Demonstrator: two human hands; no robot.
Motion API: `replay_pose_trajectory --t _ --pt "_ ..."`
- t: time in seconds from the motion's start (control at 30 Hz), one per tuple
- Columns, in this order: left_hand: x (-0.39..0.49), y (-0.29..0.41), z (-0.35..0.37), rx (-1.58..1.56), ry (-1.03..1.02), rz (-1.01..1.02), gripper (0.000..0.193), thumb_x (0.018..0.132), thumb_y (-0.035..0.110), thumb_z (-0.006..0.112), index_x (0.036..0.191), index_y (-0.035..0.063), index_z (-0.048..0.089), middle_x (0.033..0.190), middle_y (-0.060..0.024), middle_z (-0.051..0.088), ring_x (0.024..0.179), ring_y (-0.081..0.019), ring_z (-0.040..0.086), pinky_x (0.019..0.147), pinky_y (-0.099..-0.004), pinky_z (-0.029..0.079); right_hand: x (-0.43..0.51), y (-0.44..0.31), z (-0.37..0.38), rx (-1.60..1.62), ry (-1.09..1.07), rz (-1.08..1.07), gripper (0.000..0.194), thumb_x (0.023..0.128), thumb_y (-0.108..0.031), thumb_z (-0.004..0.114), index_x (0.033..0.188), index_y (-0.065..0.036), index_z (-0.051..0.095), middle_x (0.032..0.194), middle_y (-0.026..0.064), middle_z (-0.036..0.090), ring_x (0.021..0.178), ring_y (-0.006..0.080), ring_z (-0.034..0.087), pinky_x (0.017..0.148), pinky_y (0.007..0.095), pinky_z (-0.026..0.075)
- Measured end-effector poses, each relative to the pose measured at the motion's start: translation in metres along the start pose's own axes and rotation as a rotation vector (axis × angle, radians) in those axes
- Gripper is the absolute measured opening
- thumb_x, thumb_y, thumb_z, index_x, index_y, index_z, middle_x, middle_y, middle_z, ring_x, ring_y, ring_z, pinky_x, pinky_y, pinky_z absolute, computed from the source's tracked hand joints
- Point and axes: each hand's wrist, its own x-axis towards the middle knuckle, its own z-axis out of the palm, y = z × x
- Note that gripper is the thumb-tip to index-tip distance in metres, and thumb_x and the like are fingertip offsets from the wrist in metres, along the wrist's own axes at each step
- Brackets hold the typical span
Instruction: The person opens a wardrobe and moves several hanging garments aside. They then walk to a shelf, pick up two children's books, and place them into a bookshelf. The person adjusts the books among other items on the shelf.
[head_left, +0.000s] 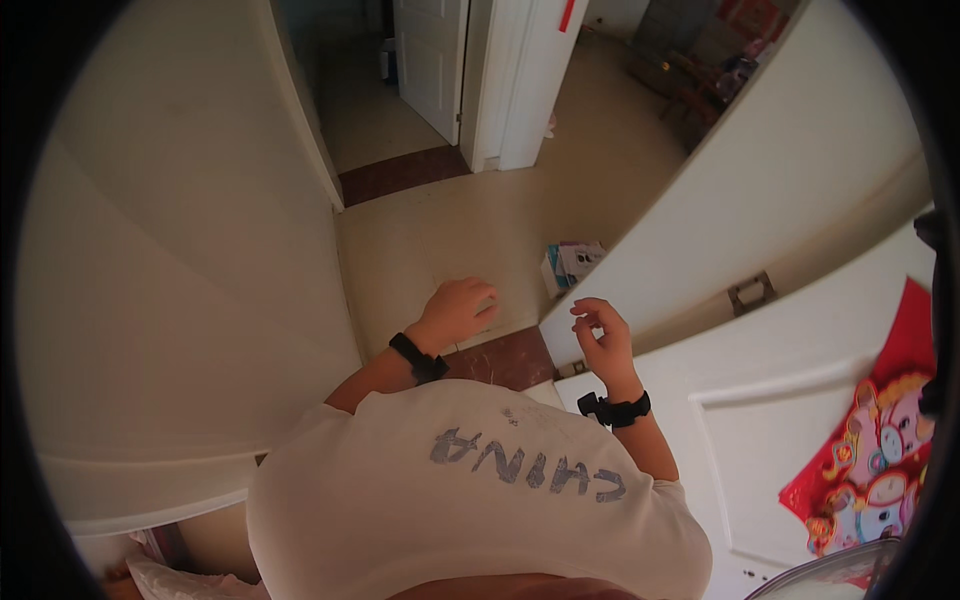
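Both hands are raised in front of my chest, each with a black strap device at the wrist. My left hand (456, 309) holds nothing; its fingers are loosely curled above the floor tiles (420, 247). Near the wall edge on the right, my right hand (604, 336) is empty too, with thumb and fingers curved and apart. Beyond the hands, a box of books or papers (574, 264) stands on the floor by the wall. Below them lies a dark red threshold (510, 360).
A white panelled door (720, 420) with a red cartoon decoration (862, 450) stands close on the right. A wall (187, 225) runs along the left. Ahead are an ajar white door (431, 67) and another room with furniture. A plastic bag (180, 581) lies at lower left.
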Motion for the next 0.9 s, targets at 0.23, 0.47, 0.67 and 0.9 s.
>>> replay_pose_trajectory --t 0.23,0.47,0.67,0.9 --pt "0.05 -0.095 -0.021 0.175 0.102 -0.239 0.016 0.088 0.016 0.066 0.102 0.008 0.068 0.099 -0.0126 0.069 0.09 -0.0332 0.065 0.08 -0.0425 0.052 0.184 0.094 0.031 0.023 -0.156 -0.043 0.016 0.091 -0.003 0.063 0.106 -0.007 0.065 0.072 0.0042 0.058 0.062 0.0112 0.054 0.056 0.0273 0.045" --pt "0.075 -0.158 -0.071 0.233 0.369 -0.689 0.018 0.088 0.016 0.065 0.104 0.0087 0.069 0.098 -0.0124 0.071 0.085 -0.031 0.068 0.073 -0.0409 0.054 0.36 0.119 0.109 0.211 -0.411 -0.126 0.005 0.092 -0.009 0.066 0.096 -0.006 0.063 0.058 0.0046 0.048 0.052 0.013 0.045 0.051 0.0299 0.039" --pt "0.102 -0.253 -0.123 0.332 0.475 -1.029 0.028 0.088 0.014 0.064 0.115 0.0136 0.065 0.1 -0.0105 0.07 0.082 -0.0304 0.069 0.07 -0.0427 0.055 0.503 0.145 0.205 0.12 -0.619 -0.327 0.01 0.088 -0.009 0.066 0.084 -0.004 0.059 0.062 0.0076 0.053 0.055 0.0218 0.049 0.054 0.0332 0.042" --pt "0.235 -0.413 -0.233 0.319 0.547 -0.66 0.041 0.088 0.01 0.064 0.128 0.0135 0.058 0.105 -0.0088 0.066 0.087 -0.0266 0.068 0.073 -0.0388 0.055 0.662 0.145 0.278 0.14 -0.52 -0.26 0.015 0.084 0.0 0.06 0.097 -0.006 0.063 0.08 0.0102 0.06 0.068 0.024 0.057 0.061 0.0337 0.046"
